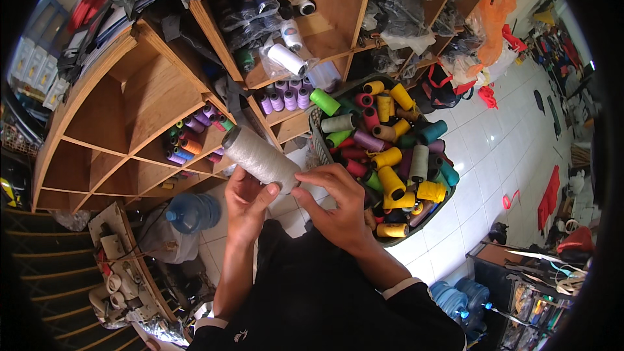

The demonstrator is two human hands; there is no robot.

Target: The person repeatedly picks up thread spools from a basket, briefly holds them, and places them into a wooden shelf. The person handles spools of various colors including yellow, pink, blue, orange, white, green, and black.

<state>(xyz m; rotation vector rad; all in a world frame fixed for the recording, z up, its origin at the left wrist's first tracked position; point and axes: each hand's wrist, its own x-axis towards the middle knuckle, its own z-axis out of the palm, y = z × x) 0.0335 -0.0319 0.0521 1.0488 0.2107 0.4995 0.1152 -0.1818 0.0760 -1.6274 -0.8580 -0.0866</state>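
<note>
A large cone of light grey thread [265,160] is tilted in front of my body, its narrower end pointing up and to the left. My left hand [248,196] holds it from below, with the thumb along its near side. At the cone's lower right end, my right hand [338,207] has its thumb and index finger curled round the rim. Whether a loose thread end is between those fingers is too small to tell. Just beyond my right hand stands a basket [317,131] heaped with thread cones in yellow, green, red, purple, teal and grey.
Wooden shelves [127,154] curve along the left and far side, holding small coloured spools [188,145], purple spools [289,99] and bagged white cones [286,58]. A blue water bottle [194,213] stands on the left. White tiled floor [478,162] lies right of the basket.
</note>
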